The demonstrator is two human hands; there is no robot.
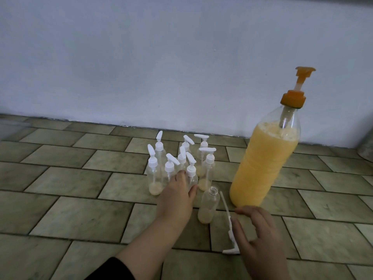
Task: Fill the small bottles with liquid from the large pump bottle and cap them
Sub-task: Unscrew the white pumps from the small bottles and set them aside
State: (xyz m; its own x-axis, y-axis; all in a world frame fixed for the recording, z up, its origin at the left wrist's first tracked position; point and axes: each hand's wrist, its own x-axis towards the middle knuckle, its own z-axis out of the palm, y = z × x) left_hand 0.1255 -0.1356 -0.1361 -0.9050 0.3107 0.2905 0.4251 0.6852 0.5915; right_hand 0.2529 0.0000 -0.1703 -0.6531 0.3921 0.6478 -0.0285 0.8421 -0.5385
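A large clear pump bottle (264, 164), nearly full of orange-yellow liquid and topped by an orange pump, stands on the tiled floor at right. Left of it is a cluster of several small clear bottles (182, 162) with white pump caps, some with a little pale liquid at the bottom. My left hand (177, 197) reaches into the cluster, finger and thumb round a capped small bottle (191, 172) at its front. One uncapped small bottle (209, 205) stands between my hands. My right hand (260, 239) holds a loose white pump cap (229, 229), head down, its dip tube pointing up.
The floor (80, 199) is grey-green brick-pattern tile. A pale blue wall (161, 67) rises right behind the bottles. A grey object (366, 150) shows at the far right edge.
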